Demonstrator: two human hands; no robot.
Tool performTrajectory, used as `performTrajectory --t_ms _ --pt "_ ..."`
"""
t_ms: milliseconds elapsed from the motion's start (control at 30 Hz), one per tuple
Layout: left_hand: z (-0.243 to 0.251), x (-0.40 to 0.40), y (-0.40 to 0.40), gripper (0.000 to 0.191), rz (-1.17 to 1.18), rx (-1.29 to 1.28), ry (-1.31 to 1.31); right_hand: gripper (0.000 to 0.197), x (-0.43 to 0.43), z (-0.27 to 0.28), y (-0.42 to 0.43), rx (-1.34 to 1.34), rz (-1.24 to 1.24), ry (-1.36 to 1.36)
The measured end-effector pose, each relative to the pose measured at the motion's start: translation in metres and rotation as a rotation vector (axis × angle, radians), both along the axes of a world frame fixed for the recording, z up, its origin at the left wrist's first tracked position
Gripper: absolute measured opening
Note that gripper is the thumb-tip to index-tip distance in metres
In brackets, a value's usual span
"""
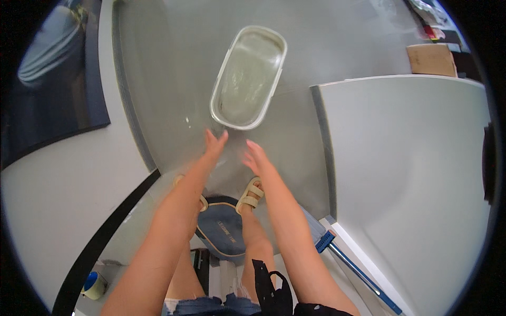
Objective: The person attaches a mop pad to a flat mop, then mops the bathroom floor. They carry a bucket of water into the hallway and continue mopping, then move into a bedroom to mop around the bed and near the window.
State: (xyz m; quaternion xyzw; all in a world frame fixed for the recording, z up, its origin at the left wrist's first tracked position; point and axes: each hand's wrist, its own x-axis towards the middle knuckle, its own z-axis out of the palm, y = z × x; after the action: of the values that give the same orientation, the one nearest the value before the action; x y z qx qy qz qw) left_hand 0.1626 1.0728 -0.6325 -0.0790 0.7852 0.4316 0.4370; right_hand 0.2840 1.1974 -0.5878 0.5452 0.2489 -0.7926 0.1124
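A translucent plastic tub [248,79] with a pale rim is on the grey floor in front of me, its long side running away and slightly right. Its inside looks glossy; I cannot tell whether it holds water. My left hand [216,143] is just short of the tub's near end, thumb and fingers apart, with nothing in it. Slightly to the right and lower in the picture is my right hand [255,157], blurred, also bare with its fingers spread. Neither hand appears to touch the tub.
My sandalled foot [250,196] is by a dark oval mat [221,229] bearing writing. A blue-handled floor tool [363,272] leans near the right white wall [395,150]. Beyond that wall stands a cardboard box [431,60]. A blue-topped container [94,285] sits lower left, past a black edge [106,233].
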Motion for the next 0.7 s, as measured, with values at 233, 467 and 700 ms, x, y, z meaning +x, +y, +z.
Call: performTrajectory --t_ms 233,467,700 --pt "0.182 0.095 -0.075 0.085 -0.53 -0.008 0.222 0.028 0.223 0.11 0.007 0.693 0.308 -0.35" --pt "0.268 0.103 -0.154 0.077 -0.679 -0.032 0.19 0.025 0.421 0.281 -0.024 1.031 -0.028 -0.773" --pt "0.33 0.046 -0.129 0.074 -0.675 0.051 0.156 0.043 0.486 0.429 -0.053 1.361 -0.616 -1.009"
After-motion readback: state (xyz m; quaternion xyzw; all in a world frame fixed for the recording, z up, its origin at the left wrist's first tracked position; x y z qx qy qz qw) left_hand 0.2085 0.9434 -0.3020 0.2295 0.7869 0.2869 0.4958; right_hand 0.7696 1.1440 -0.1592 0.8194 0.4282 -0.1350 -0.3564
